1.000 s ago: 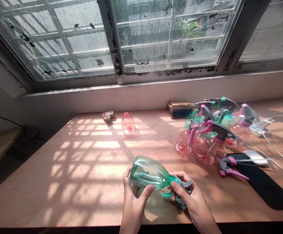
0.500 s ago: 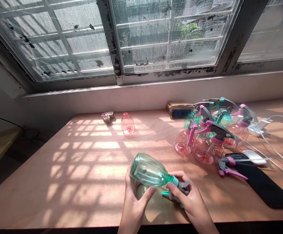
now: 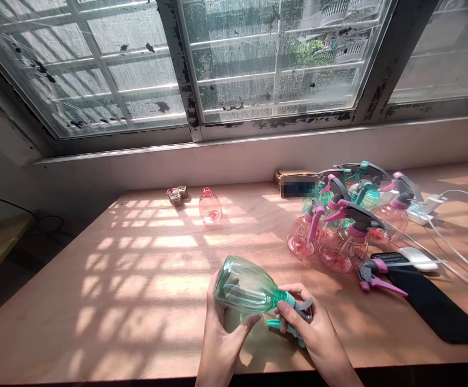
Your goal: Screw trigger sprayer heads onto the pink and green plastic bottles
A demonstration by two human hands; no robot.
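A clear green spray bottle (image 3: pixel 244 287) lies on its side just above the wooden table (image 3: pixel 137 290), near the front edge. My left hand (image 3: pixel 221 338) cups the bottle's body from below, thumb on its near side. My right hand (image 3: pixel 312 336) is closed round the teal and grey trigger head (image 3: pixel 296 317) at the bottle's neck.
A cluster of several pink and green spray bottles (image 3: pixel 339 226) stands at the right. A loose pink trigger head (image 3: pixel 375 274) lies by a black phone (image 3: pixel 431 303) and a white mouse (image 3: pixel 419 259). A headless pink bottle (image 3: pixel 210 206) and small cubes (image 3: pixel 176 194) sit further back.
The green bottle has shifted slightly in my hands, and my right fingers have moved a little on the trigger head. Everything else on the table stays put.
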